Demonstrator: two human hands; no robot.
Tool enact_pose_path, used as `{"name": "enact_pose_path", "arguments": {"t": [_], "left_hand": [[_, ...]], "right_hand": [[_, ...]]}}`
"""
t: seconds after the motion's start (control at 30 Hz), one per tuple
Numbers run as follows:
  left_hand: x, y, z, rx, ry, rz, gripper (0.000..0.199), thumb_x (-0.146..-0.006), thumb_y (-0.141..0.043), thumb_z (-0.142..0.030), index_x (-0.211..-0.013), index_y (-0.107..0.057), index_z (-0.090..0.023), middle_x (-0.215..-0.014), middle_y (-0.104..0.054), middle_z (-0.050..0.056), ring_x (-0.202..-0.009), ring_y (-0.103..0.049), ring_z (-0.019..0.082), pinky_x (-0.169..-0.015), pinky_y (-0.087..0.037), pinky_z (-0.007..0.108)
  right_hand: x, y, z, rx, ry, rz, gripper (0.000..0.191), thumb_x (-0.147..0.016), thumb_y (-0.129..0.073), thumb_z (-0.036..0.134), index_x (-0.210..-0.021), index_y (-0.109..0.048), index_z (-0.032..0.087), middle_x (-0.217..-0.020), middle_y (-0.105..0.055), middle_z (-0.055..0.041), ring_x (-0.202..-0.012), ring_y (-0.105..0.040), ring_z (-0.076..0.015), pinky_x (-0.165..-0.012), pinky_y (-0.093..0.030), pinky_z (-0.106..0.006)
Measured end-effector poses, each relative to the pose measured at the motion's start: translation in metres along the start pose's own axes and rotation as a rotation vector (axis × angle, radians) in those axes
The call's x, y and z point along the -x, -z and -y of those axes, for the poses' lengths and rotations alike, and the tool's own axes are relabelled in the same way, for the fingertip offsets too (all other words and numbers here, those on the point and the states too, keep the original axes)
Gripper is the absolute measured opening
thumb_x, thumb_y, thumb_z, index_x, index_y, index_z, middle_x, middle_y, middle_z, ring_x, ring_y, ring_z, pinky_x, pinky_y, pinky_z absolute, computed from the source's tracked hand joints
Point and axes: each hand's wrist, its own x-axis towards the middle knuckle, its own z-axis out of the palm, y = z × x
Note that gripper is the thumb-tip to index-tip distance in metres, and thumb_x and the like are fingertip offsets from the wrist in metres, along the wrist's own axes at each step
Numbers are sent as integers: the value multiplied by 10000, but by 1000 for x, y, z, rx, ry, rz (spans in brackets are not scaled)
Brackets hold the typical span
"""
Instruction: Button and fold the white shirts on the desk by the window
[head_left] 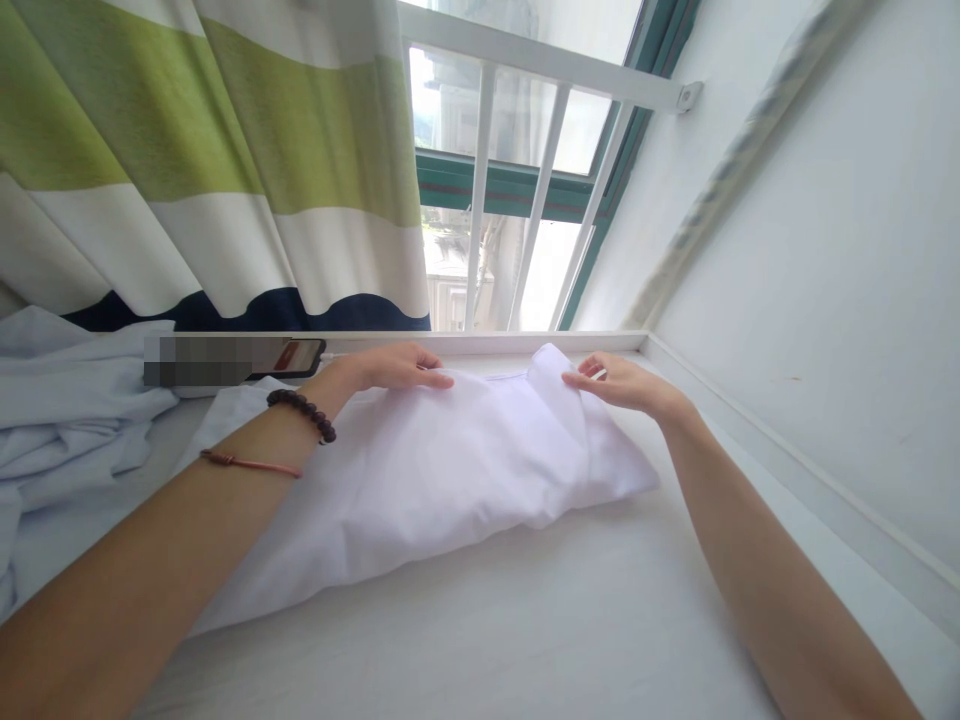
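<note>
A white cloth garment [465,460], partly folded, lies across the white surface in front of me. My left hand [401,368] pinches its far edge near the middle, thumb on top and the other fingers partly hidden behind the cloth. At the collar-like raised part on the right, my right hand [611,380] grips the cloth between thumb and fingers. The garment's right end tapers to a point below my right hand, and its left part runs under my left forearm.
Crumpled pale cloth [67,400] lies at the left. A phone [304,357] with a cable rests by the back ledge [480,343]. Behind are a striped curtain [225,140], white bars [540,200] and a window; a white wall [847,270] stands at the right.
</note>
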Motion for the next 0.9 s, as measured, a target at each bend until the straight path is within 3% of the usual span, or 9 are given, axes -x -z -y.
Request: {"name": "enact_pose_path", "arguments": {"t": [0.17, 0.33, 0.47, 0.53, 0.6, 0.7, 0.8, 0.9], "left_hand": [[-3, -4, -1, 17, -40, -32, 444, -693, -598, -626, -735, -608, -184, -770, -629, 20, -700, -564, 181, -573, -377, 245], [-4, 0, 12, -73, -30, -100, 455, -752, -515, -635, -677, -547, -187, -708, -586, 23, -668, -545, 188, -576, -351, 268], [-8, -2, 16, -194, -69, -223, 468, -833, -402, -612, -628, -472, -197, -650, -523, 21, -634, -506, 186, -596, -328, 288], [-10, -7, 16, -256, -85, -270, 432, -861, -384, -560, -655, -489, -196, -710, -565, 36, -691, -521, 199, -653, -346, 292], [-12, -13, 15, -293, -77, -295, 384, -880, -385, -507, -708, -514, -189, -790, -606, 59, -765, -534, 213, -713, -358, 296], [-13, -20, 16, -309, -43, -312, 355, -908, -370, -468, -798, -537, -175, -874, -628, 91, -837, -541, 236, -751, -366, 309], [-12, -22, 17, -328, -31, -321, 368, -921, -364, -475, -874, -557, -165, -901, -637, 105, -859, -551, 250, -767, -372, 323], [-11, -21, 18, -338, -47, -350, 397, -931, -349, -488, -959, -568, -158, -938, -647, 118, -892, -562, 262, -788, -378, 333]], "right_hand": [[-2, -5, -1, 37, 77, 78, 257, -744, -623, 449, -699, -644, 196, -843, -691, -45, -807, -627, -210, -668, -439, -276], [-5, -6, -1, -26, 74, -89, 408, -859, -445, 470, -611, -596, 185, -714, -648, -33, -734, -608, -201, -644, -404, -275], [-10, -15, 2, -21, 20, -220, 475, -917, -356, 463, -615, -577, 170, -759, -662, -75, -822, -616, -230, -688, -423, -280], [-10, -20, 3, -47, -15, -154, 541, -941, -289, 489, -622, -580, 164, -787, -671, -100, -816, -615, -228, -656, -443, -277], [-8, -19, 3, -124, -28, 9, 568, -951, -257, 510, -686, -614, 157, -897, -687, -117, -813, -614, -213, -614, -467, -265], [1, -7, 1, -202, -36, 249, 445, -896, -430, 551, -829, -640, 163, -1093, -658, -123, -888, -606, -212, -609, -504, -259], [9, 7, -4, -188, -88, 353, 388, -720, -701, 521, -867, -602, 176, -1027, -655, -117, -824, -609, -202, -599, -519, -270], [13, 18, -13, -221, -129, 417, 404, -596, -816, 405, -845, -586, 185, -865, -654, -61, -663, -589, -147, -583, -511, -266]]}}
